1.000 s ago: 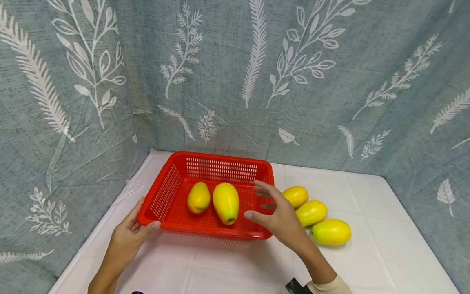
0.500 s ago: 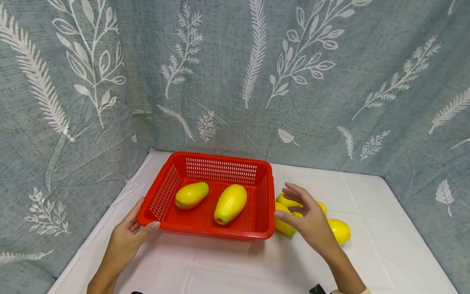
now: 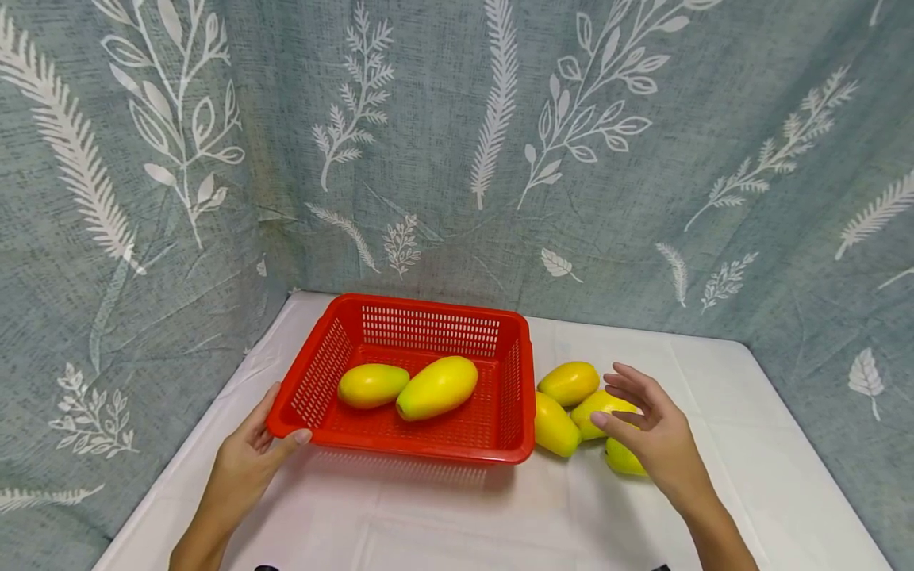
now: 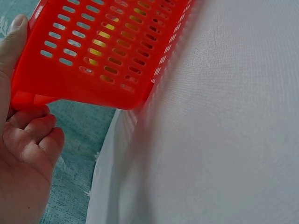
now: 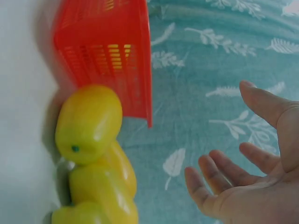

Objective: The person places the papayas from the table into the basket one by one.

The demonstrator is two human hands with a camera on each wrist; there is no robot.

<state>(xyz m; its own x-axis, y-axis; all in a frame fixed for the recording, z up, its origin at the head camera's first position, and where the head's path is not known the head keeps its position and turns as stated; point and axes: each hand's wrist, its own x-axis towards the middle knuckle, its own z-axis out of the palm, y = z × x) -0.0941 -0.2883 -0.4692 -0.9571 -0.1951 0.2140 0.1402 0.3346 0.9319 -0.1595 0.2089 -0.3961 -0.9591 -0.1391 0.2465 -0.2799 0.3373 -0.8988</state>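
Observation:
In the head view my left hand (image 3: 243, 464) grips the front left corner of a red plastic basket (image 3: 400, 450), thumb over the rim and fingers beneath it. Two yellow papaya-like fruits lie inside: a smaller one (image 3: 371, 386) on the left and a larger one (image 3: 438, 388) against its end. My right hand (image 3: 664, 432) hovers with spread, loosely bent fingers, holding nothing. It overlaps part of a group of similar fruits to the right of the basket. One fruit (image 3: 557, 426) sits right at the basket wall. The right wrist view shows the hand (image 5: 252, 182) apart from these fruits.
A white cloth (image 3: 428, 515) covers the table. Grey-green curtains (image 3: 443, 143) with white leaf prints enclose its back and sides. Beside the basket, another fruit (image 3: 569, 383) lies farther back, near the others.
My right hand has moved from over the basket to the right. Both fruits in the basket have turned to lie more sideways, ends together. The left hand and basket have stayed still.

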